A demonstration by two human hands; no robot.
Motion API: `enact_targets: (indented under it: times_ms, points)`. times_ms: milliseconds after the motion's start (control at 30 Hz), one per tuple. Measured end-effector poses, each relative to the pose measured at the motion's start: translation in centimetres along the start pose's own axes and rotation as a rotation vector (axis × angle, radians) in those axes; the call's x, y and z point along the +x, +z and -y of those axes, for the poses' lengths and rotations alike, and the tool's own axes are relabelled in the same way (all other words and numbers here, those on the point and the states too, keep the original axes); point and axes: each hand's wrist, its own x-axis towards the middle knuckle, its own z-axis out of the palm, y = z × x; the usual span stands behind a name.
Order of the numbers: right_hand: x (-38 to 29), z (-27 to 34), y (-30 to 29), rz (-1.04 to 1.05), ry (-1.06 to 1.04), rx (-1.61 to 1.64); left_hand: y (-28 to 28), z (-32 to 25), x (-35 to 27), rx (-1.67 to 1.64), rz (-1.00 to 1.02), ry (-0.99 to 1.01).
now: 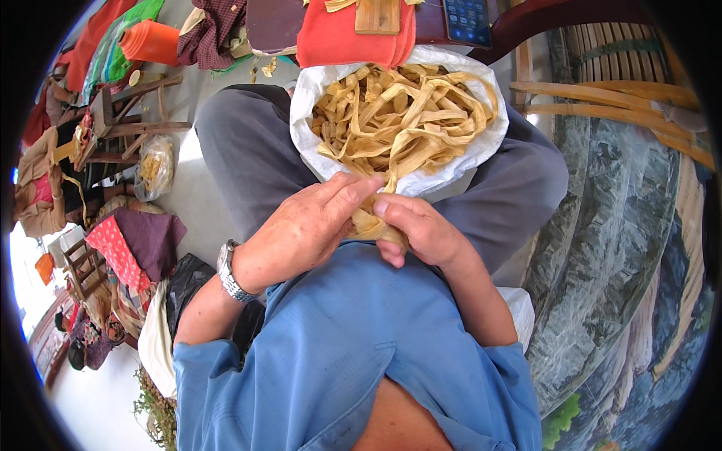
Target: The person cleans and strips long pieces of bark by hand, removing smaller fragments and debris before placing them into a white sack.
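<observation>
Both hands meet in front of my blue shirt, close to the near rim of a white woven sack (304, 141). My left hand (318, 217), with a metal-banded watch (228, 270) on its wrist, has its fingers over a bundle of tan, flat plant-fibre strips (369, 225). My right hand (420, 228) grips the same bundle, its thumb on top and fingertips showing below. From between the hands a twisted strand (393, 177) runs up into the sack. Long loops of braided-looking tan fibre (412, 115) fill the sack, which stands between my knees.
A dark red table edge (273, 25) beyond the sack holds a red cloth (355, 48), a wooden block (378, 17) and a phone (467, 22). Bamboo chair rails (598, 96) are at right. A wooden stool (141, 121), a clear plastic bag (155, 169) and another person (42, 191) are at left.
</observation>
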Motion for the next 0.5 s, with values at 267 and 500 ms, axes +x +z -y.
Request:
enact_targets:
  times_ms: [267, 500]
  points:
    - [0.6, 1.2, -0.4, -0.192, -0.050, -0.171, 0.6, 1.4, 0.8, -0.068, -0.064, -0.092]
    - [-0.1, 2.5, 0.0, -0.333, -0.399, -0.638, 0.8, 2.4, 0.6, -1.229, 0.104, -0.530]
